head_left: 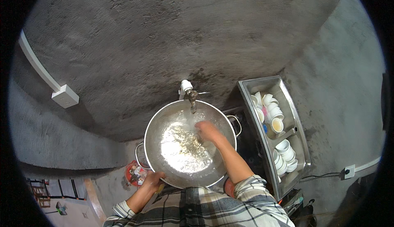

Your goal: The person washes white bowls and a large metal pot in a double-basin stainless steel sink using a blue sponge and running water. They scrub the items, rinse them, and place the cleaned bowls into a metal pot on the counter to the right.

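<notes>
A large round stainless steel pot with two loop handles stands right before me, holding rippling, brightly reflecting water. Over its far rim a metal tap seems to run a stream into it. My left hand grips the near-left rim. Beneath that hand shows a small yellow thing, too hidden to name. My right hand reaches inside the pot, just below and right of the tap, its fingers curled near the water. Whether those fingers hold anything is hidden.
To the right stands a two-bowl stainless steel sink with white cups and stacked white bowls. A red bin with rubbish sits at floor level left. Rough grey walls enclose the corner; a socket with a plugged cable is at right.
</notes>
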`<control>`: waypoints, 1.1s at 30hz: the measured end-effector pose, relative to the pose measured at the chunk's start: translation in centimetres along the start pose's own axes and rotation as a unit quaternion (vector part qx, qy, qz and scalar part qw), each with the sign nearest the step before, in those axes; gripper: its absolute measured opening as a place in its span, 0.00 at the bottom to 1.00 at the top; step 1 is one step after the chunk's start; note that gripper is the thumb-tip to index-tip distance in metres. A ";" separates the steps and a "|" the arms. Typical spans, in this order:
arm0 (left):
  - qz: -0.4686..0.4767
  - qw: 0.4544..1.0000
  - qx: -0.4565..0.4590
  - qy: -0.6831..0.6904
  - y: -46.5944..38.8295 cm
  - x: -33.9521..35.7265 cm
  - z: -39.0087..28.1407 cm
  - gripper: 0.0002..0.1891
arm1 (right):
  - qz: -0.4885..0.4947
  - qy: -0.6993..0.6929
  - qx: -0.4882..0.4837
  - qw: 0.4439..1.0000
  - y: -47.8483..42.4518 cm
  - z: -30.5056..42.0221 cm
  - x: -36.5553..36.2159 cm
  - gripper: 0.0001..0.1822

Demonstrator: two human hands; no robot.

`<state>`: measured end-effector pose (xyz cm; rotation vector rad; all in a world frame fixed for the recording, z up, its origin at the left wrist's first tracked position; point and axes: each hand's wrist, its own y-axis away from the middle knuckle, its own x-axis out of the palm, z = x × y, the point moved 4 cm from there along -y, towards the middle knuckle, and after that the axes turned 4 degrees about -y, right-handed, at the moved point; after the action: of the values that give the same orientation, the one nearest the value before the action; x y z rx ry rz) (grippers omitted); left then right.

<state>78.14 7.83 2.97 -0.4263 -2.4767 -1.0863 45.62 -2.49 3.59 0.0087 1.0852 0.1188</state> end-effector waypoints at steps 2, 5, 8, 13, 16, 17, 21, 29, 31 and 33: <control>-0.024 1.000 -0.004 0.010 0.5 0.0 -0.8 0.14 | -0.092 0.011 0.029 0.995 1.2 0.8 -3.0 0.04; -0.070 0.997 -0.028 -0.012 1.3 0.2 -2.2 0.14 | -0.209 0.083 0.029 0.974 1.9 2.2 -9.4 0.07; -0.079 0.994 -0.028 -0.075 2.5 1.4 -4.6 0.15 | -0.356 0.140 0.128 0.915 2.4 -0.5 -11.8 0.13; -0.062 0.998 -0.013 -0.021 0.9 -1.1 -3.1 0.18 | -0.173 -0.259 0.335 0.889 0.9 -5.8 -10.7 0.20; -0.067 0.996 -0.003 -0.055 0.9 -2.0 -3.3 0.20 | -0.172 -0.191 0.328 0.909 0.7 -5.2 -10.6 0.18; -0.076 0.996 -0.013 -0.055 1.1 -1.9 -3.4 0.20 | -0.162 -0.180 0.333 0.911 0.6 -4.7 -10.8 0.18; -0.076 0.996 0.012 -0.036 1.5 -1.3 -3.7 0.21 | -0.143 -0.167 0.346 0.912 0.9 -4.6 -10.4 0.18; -0.034 0.984 0.177 0.003 1.7 -0.6 -4.5 0.36 | -0.152 -0.208 0.300 0.918 0.6 -5.2 -10.0 0.18; -0.072 0.968 0.240 -0.018 3.8 2.9 -7.2 0.38 | -0.161 -0.206 0.292 0.920 0.4 -5.6 -10.4 0.18; -0.059 0.961 0.270 0.017 4.0 3.0 -7.4 0.39 | -0.156 -0.214 0.287 0.921 -0.2 -5.5 -10.9 0.17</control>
<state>78.96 5.26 11.50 -0.0926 -2.6527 -0.4112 35.78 -4.06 10.59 0.3723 0.6394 -0.4763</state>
